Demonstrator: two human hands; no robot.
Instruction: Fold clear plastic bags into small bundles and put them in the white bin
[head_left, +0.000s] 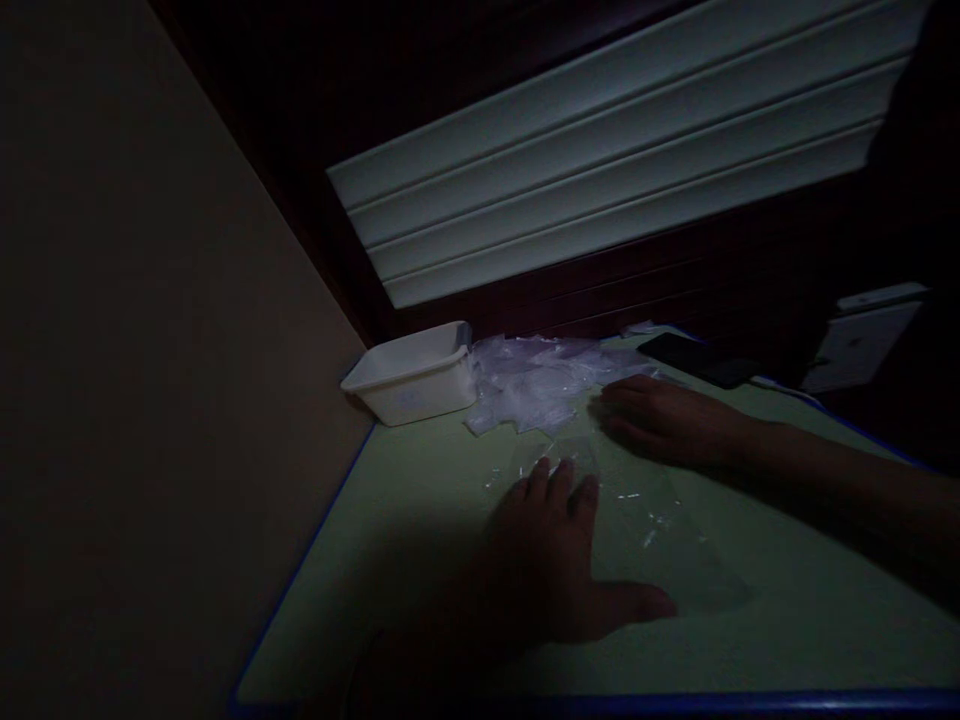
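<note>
Fingers (560, 485) splayed, left hand (547, 565) lies palm-down over clear plastic (667, 535); right hand (664, 420) angles inward, fingers' hold unclear.

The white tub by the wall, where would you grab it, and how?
Probably by the near long rim of the white tub, coming from the near side. It stands upright, open at the top, so that edge is exposed; the wall is close on its left and a clear plastic pile crowds its right.

Room to pass over the table (349, 560) at left — white tub (427, 393) and plastic packets (532, 382) block its back.
</note>
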